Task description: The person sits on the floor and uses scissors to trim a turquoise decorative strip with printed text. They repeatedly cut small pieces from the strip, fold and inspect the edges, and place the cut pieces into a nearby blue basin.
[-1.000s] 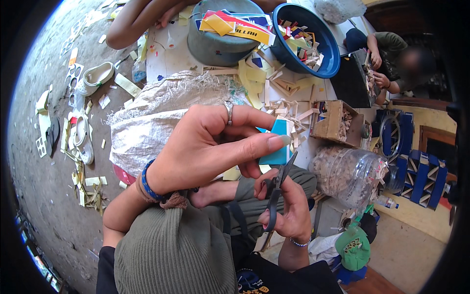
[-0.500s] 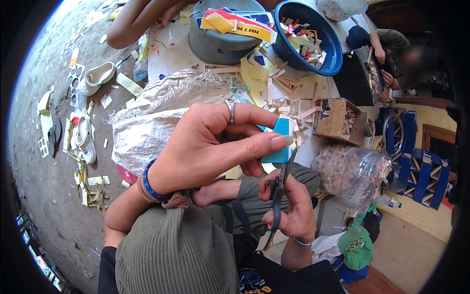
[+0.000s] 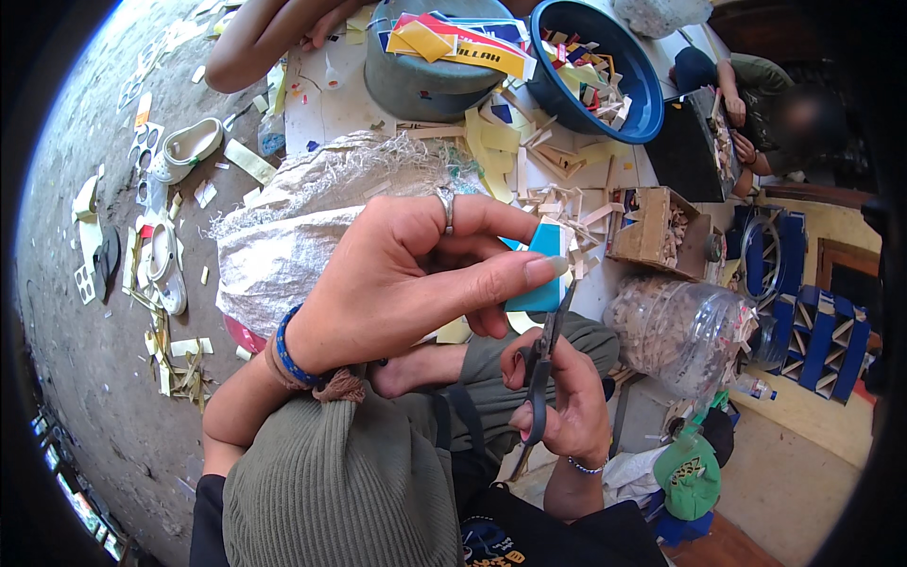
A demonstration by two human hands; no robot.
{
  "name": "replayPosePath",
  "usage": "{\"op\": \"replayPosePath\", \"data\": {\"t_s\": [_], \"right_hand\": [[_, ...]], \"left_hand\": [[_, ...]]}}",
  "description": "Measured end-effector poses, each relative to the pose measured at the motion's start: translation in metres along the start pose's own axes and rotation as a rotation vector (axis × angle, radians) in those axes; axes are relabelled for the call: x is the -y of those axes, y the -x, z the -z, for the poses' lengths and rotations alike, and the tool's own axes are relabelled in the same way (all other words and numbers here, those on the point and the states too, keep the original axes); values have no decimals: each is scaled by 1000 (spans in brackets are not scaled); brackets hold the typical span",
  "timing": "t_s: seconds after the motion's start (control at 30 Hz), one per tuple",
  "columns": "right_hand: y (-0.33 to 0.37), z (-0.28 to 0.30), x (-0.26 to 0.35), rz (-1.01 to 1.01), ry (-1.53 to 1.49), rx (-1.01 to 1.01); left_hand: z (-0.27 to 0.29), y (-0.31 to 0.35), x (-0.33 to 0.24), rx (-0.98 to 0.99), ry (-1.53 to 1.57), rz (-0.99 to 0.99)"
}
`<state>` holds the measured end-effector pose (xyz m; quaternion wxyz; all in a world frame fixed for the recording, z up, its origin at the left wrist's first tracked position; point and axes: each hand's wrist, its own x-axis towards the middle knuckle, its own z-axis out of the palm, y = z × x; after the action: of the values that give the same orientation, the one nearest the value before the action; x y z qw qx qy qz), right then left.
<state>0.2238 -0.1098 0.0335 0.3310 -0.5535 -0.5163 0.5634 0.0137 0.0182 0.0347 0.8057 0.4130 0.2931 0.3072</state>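
Observation:
Between the thumb and fingers of my left hand (image 3: pixel 397 279) is a small light-blue piece (image 3: pixel 545 240) with a white edge, perhaps sticker sheet or card. My fingers cover part of it. Below, my right hand (image 3: pixel 581 402) has its fingers through the handles of dark scissors (image 3: pixel 538 383). The scissors point upward, and their blade tips are at the lower right edge of the blue piece. Whether the blades touch or cut it I cannot tell.
Beyond my hands are a grey-green bucket (image 3: pixel 416 80) topped with coloured strips, a blue basin (image 3: pixel 647 104) of scraps, a cardboard box (image 3: pixel 642 227) and a clear plastic jar (image 3: pixel 675 331). A white sack (image 3: pixel 283 265) lies left. Another person's arm (image 3: pixel 255 42) reaches in; someone sits at the right.
Both hands keep their hold. The blue piece and the scissors' tips have shifted only very slightly.

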Motion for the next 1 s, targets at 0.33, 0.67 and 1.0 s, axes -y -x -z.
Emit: {"op": "replayPosePath", "data": {"t_s": [0.33,0.67,1.0], "right_hand": [[3,2,-1,-66,8,12],[3,4,-1,-95,-8,13],[-1,4,-6,-21,-38,90]], "left_hand": [[1,-2,0,2,-12,-8],[1,-3,0,-2,-31,-9],[0,-4,1,15,-14,-14]]}}
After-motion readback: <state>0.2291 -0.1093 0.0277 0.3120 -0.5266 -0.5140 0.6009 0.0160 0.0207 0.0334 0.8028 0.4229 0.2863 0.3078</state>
